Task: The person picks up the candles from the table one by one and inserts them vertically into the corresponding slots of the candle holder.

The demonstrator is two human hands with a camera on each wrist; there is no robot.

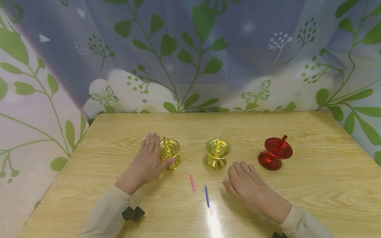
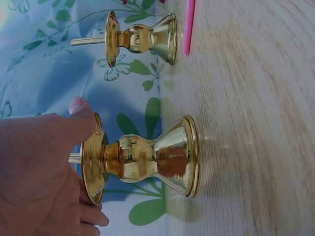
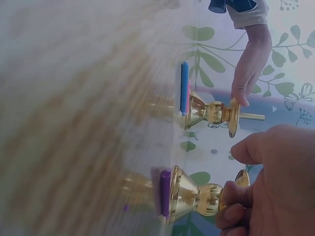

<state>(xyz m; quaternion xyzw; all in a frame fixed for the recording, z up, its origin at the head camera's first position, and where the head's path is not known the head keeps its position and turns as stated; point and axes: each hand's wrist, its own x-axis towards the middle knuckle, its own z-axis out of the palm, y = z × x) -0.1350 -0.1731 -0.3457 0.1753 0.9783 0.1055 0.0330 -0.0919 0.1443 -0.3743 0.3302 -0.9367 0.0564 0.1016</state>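
Note:
My left hand point(image 1: 147, 162) is at the left gold candle holder point(image 1: 174, 158), its fingers straight along the dish's left side and the thumb across the front. In the left wrist view the thumb and fingers lie either side of the dish. My right hand point(image 1: 248, 185), fingers loosely bent, hovers in front of the middle gold candle holder point(image 1: 216, 162) and holds nothing visible. A slim pink stick point(image 1: 192, 183) and a blue stick point(image 1: 207, 196) lie between the hands. In the right wrist view a short purple stick point(image 3: 165, 191) lies by the middle holder's base; the right hand hides it from the head view.
A red candle holder point(image 1: 270, 161) stands at the right, its dish tilted in view. Each holder has a thin upright tube in its dish. The wooden table point(image 1: 321, 198) ends at a leaf-patterned cloth point(image 1: 190, 89) behind.

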